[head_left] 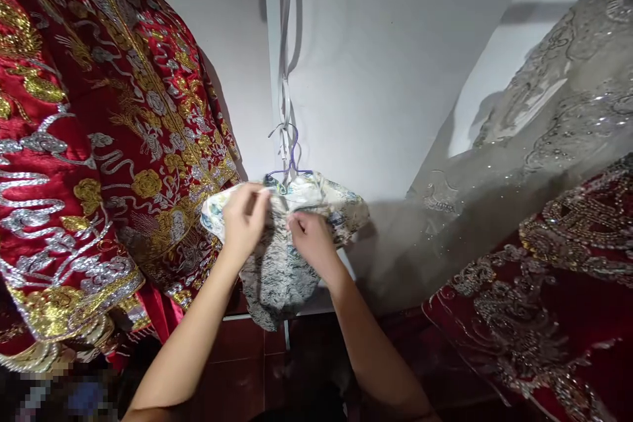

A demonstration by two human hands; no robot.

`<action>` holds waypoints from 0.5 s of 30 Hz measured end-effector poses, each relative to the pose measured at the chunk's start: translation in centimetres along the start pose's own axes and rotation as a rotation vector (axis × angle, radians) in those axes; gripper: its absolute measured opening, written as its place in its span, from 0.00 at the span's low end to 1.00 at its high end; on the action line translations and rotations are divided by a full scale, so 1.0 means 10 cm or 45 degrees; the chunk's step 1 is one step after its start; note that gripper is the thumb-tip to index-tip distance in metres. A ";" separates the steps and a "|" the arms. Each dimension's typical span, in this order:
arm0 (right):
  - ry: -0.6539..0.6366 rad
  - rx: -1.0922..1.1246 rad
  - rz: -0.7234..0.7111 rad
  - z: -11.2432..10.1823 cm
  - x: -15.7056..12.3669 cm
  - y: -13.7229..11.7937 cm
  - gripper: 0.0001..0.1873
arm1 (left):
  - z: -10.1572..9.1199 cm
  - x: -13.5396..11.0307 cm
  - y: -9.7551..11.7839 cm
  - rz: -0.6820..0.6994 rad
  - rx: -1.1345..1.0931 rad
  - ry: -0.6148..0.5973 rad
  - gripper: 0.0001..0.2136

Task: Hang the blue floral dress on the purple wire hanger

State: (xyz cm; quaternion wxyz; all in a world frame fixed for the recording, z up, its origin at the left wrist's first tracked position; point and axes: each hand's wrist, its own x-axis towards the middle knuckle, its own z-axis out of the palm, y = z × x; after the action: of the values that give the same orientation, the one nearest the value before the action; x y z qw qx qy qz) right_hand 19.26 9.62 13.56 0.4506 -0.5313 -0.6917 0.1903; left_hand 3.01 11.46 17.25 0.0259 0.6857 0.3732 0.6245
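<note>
Left hand point(242, 217): pinching the small floral garment point(279, 273) at its collar, probably to steady it.
Right hand point(309, 237): fingers closed on the same garment's front, centre.
Hanger point(293, 157): purple wire, hung from a white strap point(284, 79), carrying the garment.
Left: red embroidered robe point(99, 145).

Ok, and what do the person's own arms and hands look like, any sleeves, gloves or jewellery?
Both forearms are bare, with no sleeve in view. The left hand and right hand wear no gloves, and no watch, bracelet or ring shows on either.
</note>
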 end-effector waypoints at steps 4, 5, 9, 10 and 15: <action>-0.232 0.158 0.082 0.19 -0.26 0.24 0.20 | -0.31 -0.04 -0.49 -0.346 -0.260 0.757 0.05; -0.325 0.275 0.097 0.21 -0.33 0.27 0.20 | -0.38 -0.05 -0.63 -0.473 -0.391 0.868 0.06; -0.575 0.645 0.123 0.20 -0.57 0.29 0.18 | -0.41 -0.28 -0.99 -1.185 -0.871 0.675 0.09; -0.575 0.694 0.149 0.19 -0.60 0.30 0.18 | -0.35 -0.40 -1.02 -1.301 -0.909 0.581 0.09; -0.587 0.794 0.324 0.06 -0.76 0.48 0.19 | 0.02 -1.18 -0.79 -1.435 -0.896 0.378 0.07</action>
State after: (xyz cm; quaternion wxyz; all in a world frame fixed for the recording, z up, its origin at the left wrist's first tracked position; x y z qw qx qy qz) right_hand 21.71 4.63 6.55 0.3962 -0.3939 -0.6124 0.5593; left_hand 0.13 10.80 3.36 0.5173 0.2444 0.4475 0.6873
